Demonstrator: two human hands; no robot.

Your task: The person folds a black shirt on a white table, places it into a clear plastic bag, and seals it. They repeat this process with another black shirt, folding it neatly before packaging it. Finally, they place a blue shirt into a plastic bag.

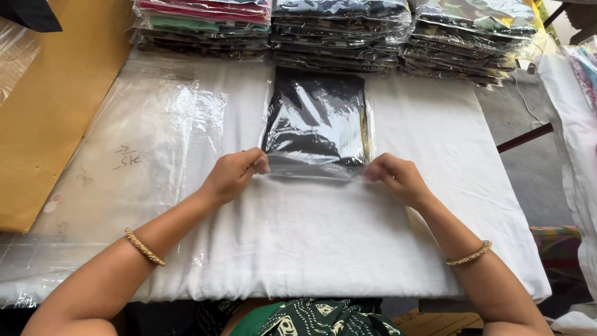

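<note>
A clear plastic bag with a folded black garment [315,118] inside lies on the white cloth-covered table [311,242] in front of me. My left hand [233,175] pinches the bag's near left corner at its open flap. My right hand [398,177] pinches the near right corner, and the flap is stretched flat between the two hands. Both wrists wear a gold bangle.
Three stacks of bagged folded garments [339,31] line the table's far edge. A pile of empty clear bags [149,130] lies on the left of the table. A brown cardboard sheet [56,93] sits further left. White fabric [575,137] hangs at the right.
</note>
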